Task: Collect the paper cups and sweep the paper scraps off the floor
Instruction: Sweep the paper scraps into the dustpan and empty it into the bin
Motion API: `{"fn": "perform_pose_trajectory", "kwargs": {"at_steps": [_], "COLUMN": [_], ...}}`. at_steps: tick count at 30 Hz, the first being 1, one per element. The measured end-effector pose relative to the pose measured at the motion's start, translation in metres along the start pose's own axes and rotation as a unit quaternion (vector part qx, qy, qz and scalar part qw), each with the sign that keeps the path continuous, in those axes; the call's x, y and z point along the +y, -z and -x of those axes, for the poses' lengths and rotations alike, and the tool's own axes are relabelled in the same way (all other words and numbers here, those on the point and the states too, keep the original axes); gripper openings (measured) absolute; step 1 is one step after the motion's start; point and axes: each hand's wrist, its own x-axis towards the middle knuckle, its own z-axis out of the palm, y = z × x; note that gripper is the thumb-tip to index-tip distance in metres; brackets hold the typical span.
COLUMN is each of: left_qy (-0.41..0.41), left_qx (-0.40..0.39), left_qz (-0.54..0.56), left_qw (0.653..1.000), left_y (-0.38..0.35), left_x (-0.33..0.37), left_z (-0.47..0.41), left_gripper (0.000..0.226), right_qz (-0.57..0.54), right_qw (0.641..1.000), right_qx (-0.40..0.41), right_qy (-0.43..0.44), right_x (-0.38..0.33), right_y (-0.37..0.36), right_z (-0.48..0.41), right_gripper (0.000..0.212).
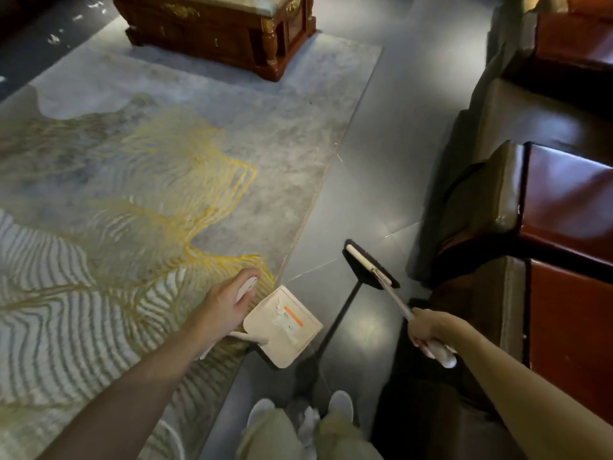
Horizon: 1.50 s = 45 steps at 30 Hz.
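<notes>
Head view:
- Left hand (225,303) is hovering over the rug's (132,161) near corner, fingers curling round a small white object, apparently a cup (247,287). It is too blurred to confirm.
- Dustpan (282,323) is sitting just below that hand at the rug's corner. Whether the hand is also gripping its handle cannot be told. The pan is showing little besides a label.
- Right hand (428,330) is gripping the broom (368,265) handle, fingers wrapped fully round. The head is hanging over the floor (381,144) right of the rug.
- Scraps (53,38) are lying on the dark floor beyond the rug's far left edge, well apart from the broom.
- Judgement: cup collection appears under way, and sweeping is hardly begun, with the far scraps not yet reached. No other cups are showing.
- Floor is glossy grey tile, reflecting light. The rug is patterned grey and gold and lying flat.
- Table (215,28), carved dark wood, is standing on the rug's far end. Dark seating (564,210) is running along the floor right of the rug.
</notes>
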Motion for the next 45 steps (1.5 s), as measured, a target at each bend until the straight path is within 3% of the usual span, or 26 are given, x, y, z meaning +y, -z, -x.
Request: {"fn": "perform_pose_trajectory", "kwargs": {"at_steps": [3,7,12,15,19,21,28,32,36,39,42,45], "left_qy": [0.017,0.009,-0.022,-0.040,-0.068,-0.085,-0.104,-0.078,-0.064,-0.072,-0.072,-0.078], "left_qx": [-0.013,-0.005,-0.037,-0.048,-0.062,-0.062,-0.045,-0.040,-0.024,0.011,-0.010,-0.028], "left_qz": [-0.002,0.002,0.017,0.012,0.013,0.009,0.019,0.032,0.034,0.024,0.019,0.006], "left_qw": [1.000,1.000,0.999,0.998,0.996,0.994,0.993,0.996,0.997,0.997,0.997,0.997], "left_y": [-0.006,-0.006,-0.004,0.003,0.014,0.024,0.063,0.076,0.082,0.080,0.076,0.069], "left_x": [-0.007,-0.019,-0.021,-0.031,-0.055,-0.066,-0.102,-0.120,-0.138,-0.146,-0.152,-0.154], "left_z": [0.021,0.037,0.039,0.063,0.121,0.148,0.223,0.267,0.322,0.371,0.417,0.452], "left_gripper": [0.032,0.031,0.030,0.028,0.029,0.030,0.029,0.028,0.030,0.029,0.028,0.030], "right_qz": [0.009,-0.008,-0.103,-0.149,-0.366,-0.389,-0.321,-0.180,-0.084,-0.072,-0.110,-0.116], "right_qw": [1.000,0.998,0.987,0.981,0.917,0.908,0.945,0.983,0.993,0.994,0.993,0.993], "right_qx": [-0.005,-0.045,-0.109,-0.101,-0.157,-0.154,-0.063,-0.032,-0.080,-0.080,-0.033,-0.022], "right_qy": [0.027,0.045,0.057,0.068,0.027,0.030,-0.004,-0.010,-0.034,-0.035,-0.020,-0.017], "right_x": [0.000,-0.006,-0.025,-0.015,0.013,0.025,0.036,0.040,0.050,0.068,0.092,0.108], "right_y": [-0.036,-0.096,-0.180,-0.203,-0.230,-0.246,-0.305,-0.338,-0.382,-0.425,-0.465,-0.498], "right_z": [0.015,0.051,0.111,0.155,0.210,0.230,0.253,0.257,0.264,0.269,0.276,0.288], "right_gripper": [0.051,0.069,0.051,0.059,0.044,0.041,0.046,0.038,0.015,0.014,0.049,0.051]}}
